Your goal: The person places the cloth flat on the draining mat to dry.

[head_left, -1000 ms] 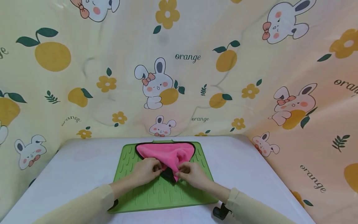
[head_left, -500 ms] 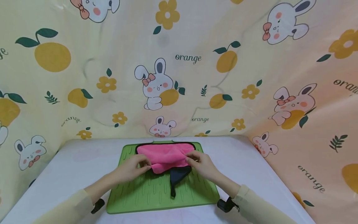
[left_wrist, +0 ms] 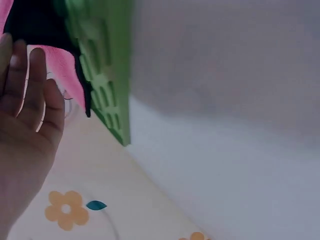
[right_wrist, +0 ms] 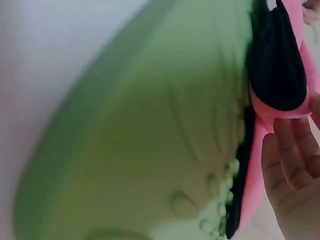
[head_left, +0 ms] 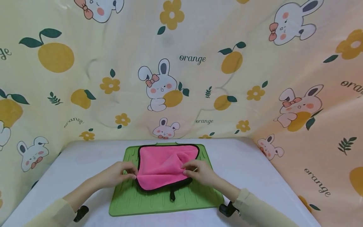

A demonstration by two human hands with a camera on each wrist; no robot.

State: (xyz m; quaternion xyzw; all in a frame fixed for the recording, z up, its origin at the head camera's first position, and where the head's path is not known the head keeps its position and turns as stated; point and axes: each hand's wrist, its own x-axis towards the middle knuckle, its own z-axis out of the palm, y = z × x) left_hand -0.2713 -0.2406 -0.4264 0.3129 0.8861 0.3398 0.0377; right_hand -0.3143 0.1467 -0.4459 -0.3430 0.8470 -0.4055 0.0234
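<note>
A pink cloth (head_left: 158, 164) with black edging lies mostly spread over a green mat (head_left: 147, 203) with raised ridges. At its near left corner my left hand (head_left: 117, 174) pinches the edge. My right hand (head_left: 200, 171) pinches the right side, where the fabric bunches into folds. A black hanging loop (head_left: 172, 196) sticks out from the near edge toward me. In the left wrist view, fingers (left_wrist: 36, 65) touch the cloth's lifted edge and black shows on its underside. The right wrist view has thumb and fingers (right_wrist: 287, 145) on a folded-over part.
The mat rests on a white tabletop (head_left: 82, 160). Behind and to the right hangs a cream sheet (head_left: 193, 88) printed with rabbits, oranges and flowers. Black straps or mounts (head_left: 81, 213) sit at both wrists.
The folded, bunched cloth has been opened out toward the near side. My left hand has moved left with its corner; my right hand went up and right, then came slightly back down.
</note>
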